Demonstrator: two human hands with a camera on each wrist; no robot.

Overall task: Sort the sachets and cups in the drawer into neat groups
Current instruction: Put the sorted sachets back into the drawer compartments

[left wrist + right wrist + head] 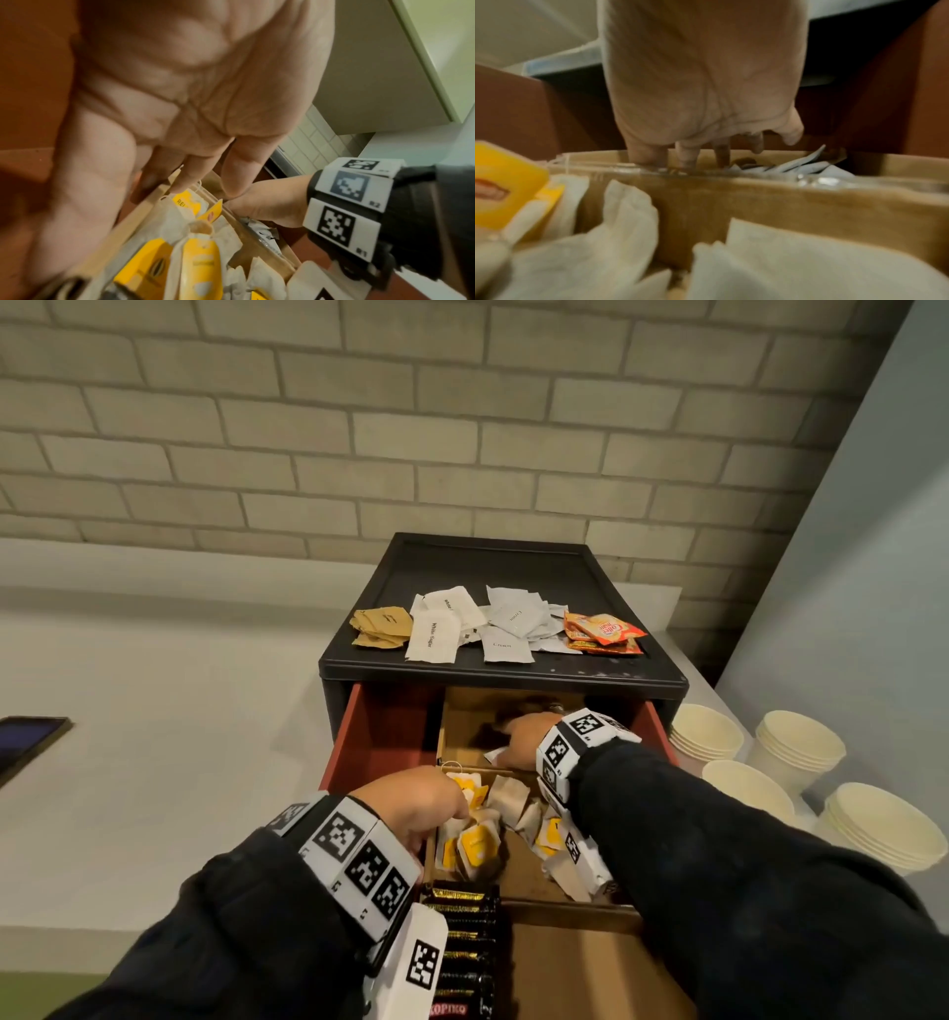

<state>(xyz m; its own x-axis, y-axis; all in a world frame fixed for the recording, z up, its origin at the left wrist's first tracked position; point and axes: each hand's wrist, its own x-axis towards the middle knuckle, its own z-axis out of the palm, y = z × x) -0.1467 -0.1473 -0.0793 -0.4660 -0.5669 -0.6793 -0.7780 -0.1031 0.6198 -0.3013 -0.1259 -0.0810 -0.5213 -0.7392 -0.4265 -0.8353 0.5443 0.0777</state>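
The red drawer [380,737] stands pulled out of a black unit [493,670]. Cardboard boxes divide it. My right hand [524,737] reaches down into the far box [462,731], its fingers [687,154] among grey-white sachets [795,164]; the box wall hides the fingertips. A white sachet corner [495,755] shows under that hand. My left hand [421,803] rests on the corner of the middle box, fingers [192,178] fairly straight against the cardboard rim. That box holds yellow tea bags [477,845]. Black Kopiko sachets [464,937] fill the near box.
On the unit's top lie brown sachets [382,626], white sugar sachets [436,629], cream sachets [513,618] and orange creamer sachets [603,634], each in a pile. Several stacks of paper cups [796,747] stand on the counter to the right. A dark screen [31,742] lies far left.
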